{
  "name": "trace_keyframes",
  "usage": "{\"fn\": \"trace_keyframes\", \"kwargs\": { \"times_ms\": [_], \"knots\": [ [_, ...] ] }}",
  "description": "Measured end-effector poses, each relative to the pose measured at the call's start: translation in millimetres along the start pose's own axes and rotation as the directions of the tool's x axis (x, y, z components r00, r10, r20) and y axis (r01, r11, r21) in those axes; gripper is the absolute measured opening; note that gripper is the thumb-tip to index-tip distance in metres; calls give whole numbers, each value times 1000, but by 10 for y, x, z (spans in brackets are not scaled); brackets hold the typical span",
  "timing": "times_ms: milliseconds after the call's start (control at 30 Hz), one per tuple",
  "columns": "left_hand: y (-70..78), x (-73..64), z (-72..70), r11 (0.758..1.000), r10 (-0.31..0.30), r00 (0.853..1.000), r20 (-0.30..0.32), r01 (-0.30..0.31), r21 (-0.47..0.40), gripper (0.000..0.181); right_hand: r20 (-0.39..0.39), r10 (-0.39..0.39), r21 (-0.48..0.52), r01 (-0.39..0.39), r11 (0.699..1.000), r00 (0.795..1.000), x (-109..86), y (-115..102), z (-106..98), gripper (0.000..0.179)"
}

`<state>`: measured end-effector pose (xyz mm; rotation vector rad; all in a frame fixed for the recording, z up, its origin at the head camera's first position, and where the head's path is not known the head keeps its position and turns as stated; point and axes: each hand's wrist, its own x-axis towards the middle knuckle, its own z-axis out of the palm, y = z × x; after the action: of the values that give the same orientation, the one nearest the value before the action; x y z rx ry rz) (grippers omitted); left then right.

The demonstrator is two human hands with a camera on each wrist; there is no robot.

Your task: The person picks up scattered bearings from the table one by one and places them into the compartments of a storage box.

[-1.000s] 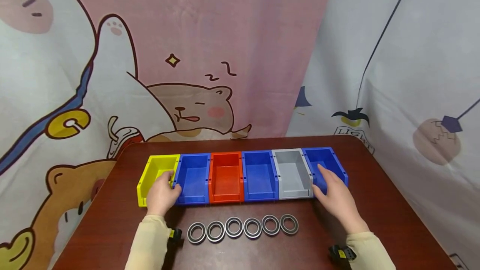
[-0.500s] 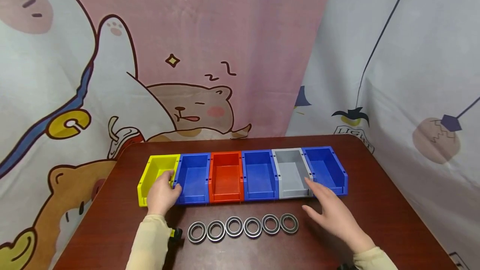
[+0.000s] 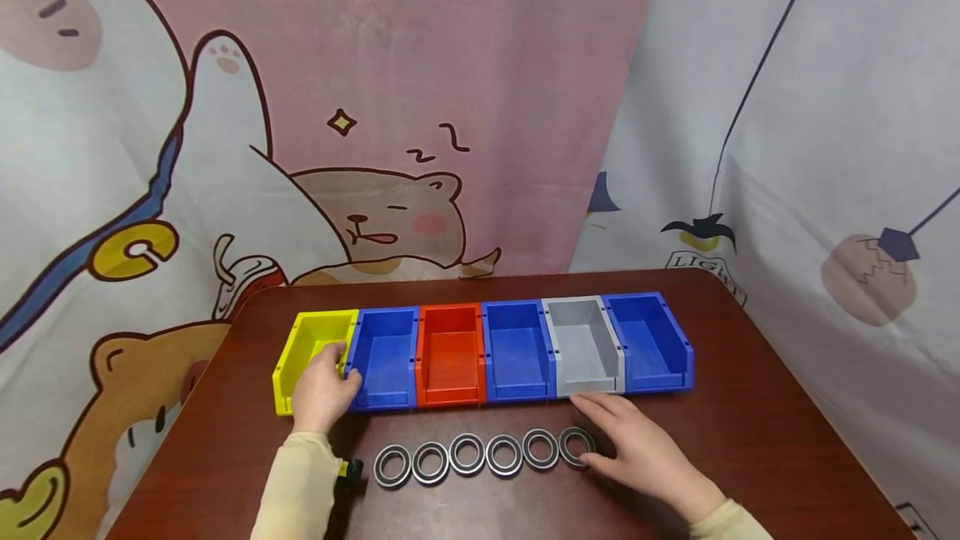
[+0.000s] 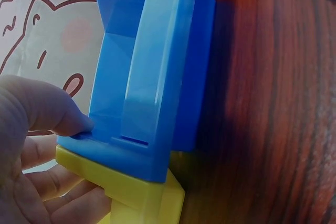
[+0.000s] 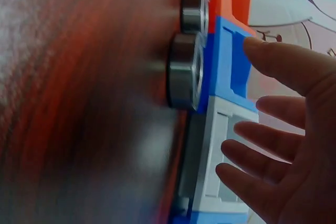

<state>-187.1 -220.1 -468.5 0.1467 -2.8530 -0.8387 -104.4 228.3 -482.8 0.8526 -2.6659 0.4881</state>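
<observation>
A row of plastic storage bins stands on the table, each with a low front. My left hand (image 3: 322, 390) grips the adjoining walls of the yellow bin (image 3: 287, 377) and the blue bin (image 3: 386, 361) beside it. In the left wrist view its thumb (image 4: 63, 114) hooks over the blue side, fingers on the yellow side. My right hand (image 3: 637, 448) is spread with nothing in it, its thumb tip close at the right-end bearing (image 3: 567, 437). Several more ball bearings, such as one at the left end (image 3: 380, 467), lie flat in a line before the bins.
A red bin (image 3: 452, 357), a blue bin (image 3: 519, 357), a grey bin (image 3: 588, 348) and another blue bin (image 3: 651, 344) continue the row rightward. The brown table (image 3: 757, 423) has a cartoon-printed curtain (image 3: 525, 107) behind it.
My right hand has left the right-end blue bin, coming down and leftward to the right-end bearing. The left hand keeps its grip in the same place.
</observation>
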Motion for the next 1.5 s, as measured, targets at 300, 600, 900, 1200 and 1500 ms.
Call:
{"fn": "trace_keyframes", "kwargs": {
  "times_ms": [300,600,900,1200,1500],
  "knots": [
    [-12,15,12,1000,-1,1000,-9,1,-4,53,180,-7,-17,10,1000,984,38,-114,76,70],
    [-15,17,25,1000,-7,1000,-9,7,-4,54,136,-87,-85,100,991,987,65,-184,182,52],
    [-22,18,27,1000,2,1000,-23,-2,-1,54,80,-115,-74,121,990,990,90,-174,224,40],
    [-45,30,38,1000,14,1000,-28,-14,-2,54,86,-43,3,43,999,995,72,-69,184,40],
    [-45,22,38,1000,16,1000,-27,-16,0,54,50,98,98,-103,990,994,-21,156,-83,43]
  ]
}}
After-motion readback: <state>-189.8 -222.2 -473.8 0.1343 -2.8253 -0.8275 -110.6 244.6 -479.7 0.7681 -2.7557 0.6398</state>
